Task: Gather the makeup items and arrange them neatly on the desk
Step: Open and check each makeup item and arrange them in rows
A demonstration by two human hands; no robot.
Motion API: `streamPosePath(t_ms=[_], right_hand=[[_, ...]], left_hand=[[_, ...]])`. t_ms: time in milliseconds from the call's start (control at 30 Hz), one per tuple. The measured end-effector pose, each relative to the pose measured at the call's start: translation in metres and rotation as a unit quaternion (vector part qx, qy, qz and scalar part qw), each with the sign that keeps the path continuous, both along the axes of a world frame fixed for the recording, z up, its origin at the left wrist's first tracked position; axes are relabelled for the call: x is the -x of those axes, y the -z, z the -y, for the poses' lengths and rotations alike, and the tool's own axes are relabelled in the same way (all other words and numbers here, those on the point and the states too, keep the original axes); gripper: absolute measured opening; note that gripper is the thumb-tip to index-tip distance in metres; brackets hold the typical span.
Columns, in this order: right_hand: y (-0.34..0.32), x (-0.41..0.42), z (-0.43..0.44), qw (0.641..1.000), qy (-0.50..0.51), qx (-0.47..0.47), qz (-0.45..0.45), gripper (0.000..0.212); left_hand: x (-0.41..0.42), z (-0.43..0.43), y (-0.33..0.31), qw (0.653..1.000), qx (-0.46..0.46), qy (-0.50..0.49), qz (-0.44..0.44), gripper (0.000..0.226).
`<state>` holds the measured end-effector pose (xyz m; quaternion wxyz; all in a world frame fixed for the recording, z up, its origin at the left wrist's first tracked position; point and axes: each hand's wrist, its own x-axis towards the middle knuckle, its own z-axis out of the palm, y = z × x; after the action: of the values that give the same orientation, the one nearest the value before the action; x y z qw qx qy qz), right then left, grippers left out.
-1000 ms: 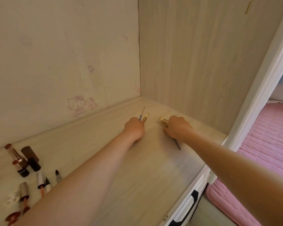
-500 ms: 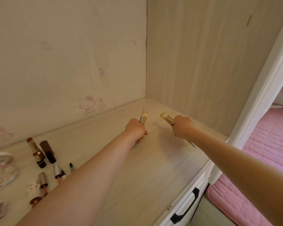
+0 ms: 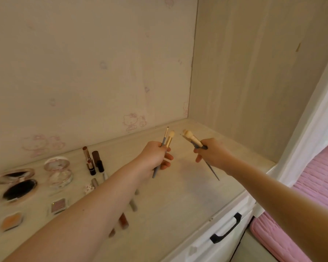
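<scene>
Having been pressed onto the tabletop (image 3: pixel 187 195) a second ago, both hands are now seen raised clear of it, so the pick-up is judged done and a carry is what remains. Nearest, on the left, eyeshadow pans (image 3: pixel 58 206) and compacts (image 3: pixel 17 184) are laid out, with lipsticks (image 3: pixel 89 161) just behind; part of this row is hidden under the left forearm (image 3: pixel 102 201). Farther out, the left hand (image 3: pixel 155 157) is curled round two brushes (image 3: pixel 168 141), bristles pointed up and away, one handle sticking out below the fist. The right hand (image 3: pixel 212 156), near it but apart, is closed on more brushes (image 3: pixel 192 138), heads tilted toward the left pair; their number cannot be told. All brushes are thus held over bare tabletop, well apart from the row and short of the far corner (image 3: pixel 187 120).
</scene>
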<state>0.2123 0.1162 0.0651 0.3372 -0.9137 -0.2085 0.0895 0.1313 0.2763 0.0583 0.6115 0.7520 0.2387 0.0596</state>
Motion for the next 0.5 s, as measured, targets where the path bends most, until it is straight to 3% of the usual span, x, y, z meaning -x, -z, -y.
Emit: streamPosePath(t_ms=[267,500], right_hand=[[-0.003,0.073,-0.041,0.990,-0.079,-0.098,-0.063,0.015],[-0.002,0.134,-0.071,0.956,-0.124,-0.186,-0.191,0.015]], left_hand=[[0.088,-0.034,-0.004,0.999,0.016,-0.046,0.023,0.025],[0.170,-0.067,0.000,0.995,0.010,-0.094,0.032,0.023]])
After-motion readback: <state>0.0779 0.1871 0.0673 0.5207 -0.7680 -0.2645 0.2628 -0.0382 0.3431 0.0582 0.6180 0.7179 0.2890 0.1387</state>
